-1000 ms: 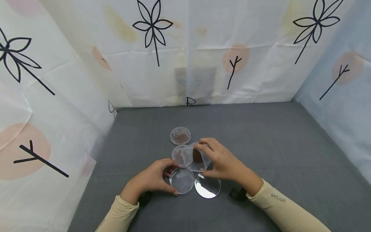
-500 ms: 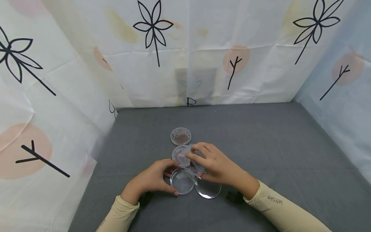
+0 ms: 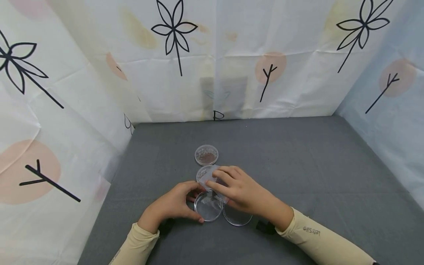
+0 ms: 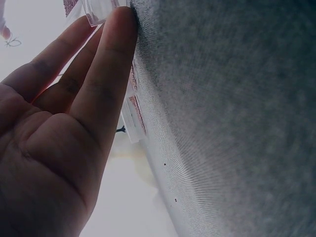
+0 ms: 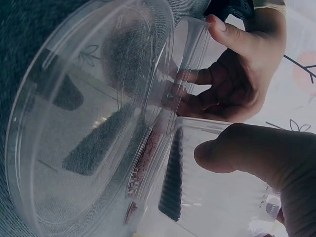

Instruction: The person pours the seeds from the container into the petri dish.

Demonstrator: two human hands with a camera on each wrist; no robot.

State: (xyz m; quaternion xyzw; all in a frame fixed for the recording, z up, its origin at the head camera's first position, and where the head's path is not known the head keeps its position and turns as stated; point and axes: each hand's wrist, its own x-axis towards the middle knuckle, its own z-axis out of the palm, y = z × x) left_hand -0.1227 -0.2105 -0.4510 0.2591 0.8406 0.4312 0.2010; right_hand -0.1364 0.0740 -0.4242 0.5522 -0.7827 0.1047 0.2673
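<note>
My left hand (image 3: 177,202) holds a clear petri dish (image 3: 208,212) by its sides, thumb at the near rim and fingers at the far left. In the left wrist view the fingertips touch the edge of the dish (image 4: 98,12). My right hand (image 3: 240,189) grips a clear plastic container (image 5: 222,197), tilted over the dishes; its thumb presses one side wall. Something dark shows inside the container near its left end. My right fingers and the container hide part of the middle dish (image 3: 201,173). Whether anything is falling out cannot be made out.
The far petri dish (image 3: 206,155) holds reddish-brown grains, and the middle one has similar contents. A clear dish or lid (image 3: 237,219) lies beside the held dish, under my right hand. All rest on a grey cloth (image 3: 298,158), with patterned white curtains (image 3: 232,59) behind.
My right hand has moved left and slightly nearer, turning the container so it tips toward the held dish. My left hand and the dishes have stayed put.
</note>
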